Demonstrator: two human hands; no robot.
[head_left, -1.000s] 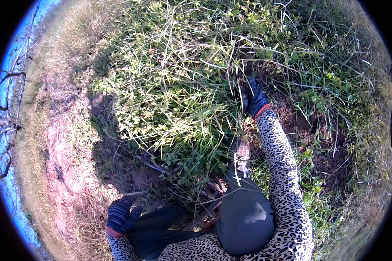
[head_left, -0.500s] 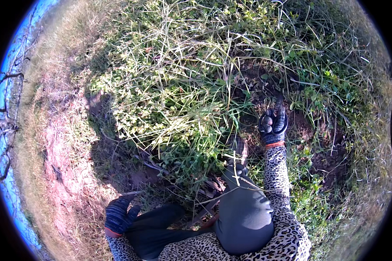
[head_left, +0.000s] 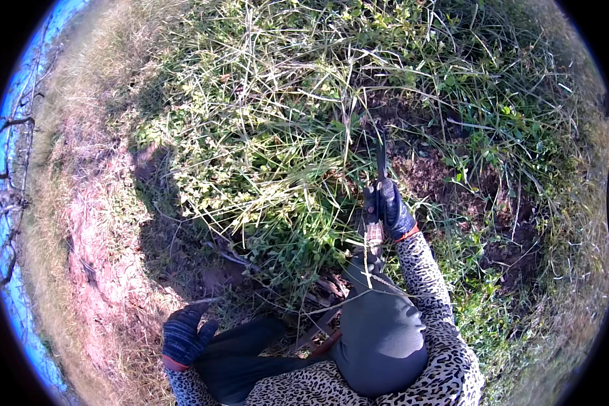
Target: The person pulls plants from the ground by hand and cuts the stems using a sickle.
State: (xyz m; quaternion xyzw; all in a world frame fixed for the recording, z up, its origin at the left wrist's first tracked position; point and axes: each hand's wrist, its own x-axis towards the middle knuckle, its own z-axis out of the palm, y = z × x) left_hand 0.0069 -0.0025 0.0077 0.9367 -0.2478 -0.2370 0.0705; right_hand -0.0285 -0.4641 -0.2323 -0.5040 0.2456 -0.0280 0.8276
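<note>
My right hand (head_left: 386,206), in a dark knitted glove with an orange cuff, is closed around a hand tool with a narrow dark blade (head_left: 381,159). The blade points away from me into the grass (head_left: 271,162), and its tip is hard to make out among the stalks. Just beyond and to the right of it lies a patch of bare brown soil (head_left: 423,169). At the lower left my left hand (head_left: 186,335), gloved alike, rests by my dark trouser leg (head_left: 247,348). Its thumb and fingers are apart and nothing shows in them.
A thin dry stem (head_left: 367,260) crosses over my grey-clad knee (head_left: 382,331). Dry twigs and litter (head_left: 328,291) lie between my legs. Reddish bare ground (head_left: 95,257) stretches along the left, with bare branches (head_left: 10,196) at the far left edge.
My right hand has swung left and a little nearer with the bladed tool, from over the bare soil to the edge of the grass clump. My left hand stays put.
</note>
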